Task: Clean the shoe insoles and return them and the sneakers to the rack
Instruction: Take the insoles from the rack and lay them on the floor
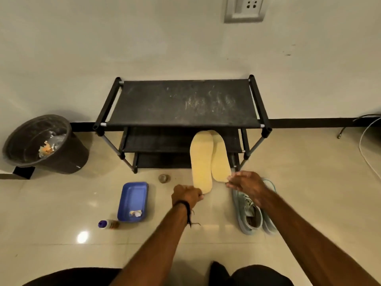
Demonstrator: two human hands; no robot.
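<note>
Item: two yellow insoles, held out toward the rack (183, 104), toes pointing at its lower shelves.
Left insole (201, 162): your left hand (186, 196) pinches its heel end, fingers curled tight, a closed grip on it.
Right insole (220, 157): your right hand (246, 185) holds its heel edge at the fingertips; that grip looks lighter, and how far the fingers wrap is hard to tell.
Sneakers (252, 211): pale blue pair, side by side on the floor, just under your right forearm, not yet on the rack.

Handling, as a judgement: the insoles look thin and floppy, so keep each level from the heel, slide the toes onto one shelf side by side, and let go only once most of the length rests on fabric.

Containers:
Blue tray (133, 201), on the floor left of your hands: a small crumpled scrap at its near end.
Black bin (44, 144), left of the rack: crumpled waste at the bottom.
Bottle (108, 224), purple cap, lying on its side by the tray; contents not visible.
</note>
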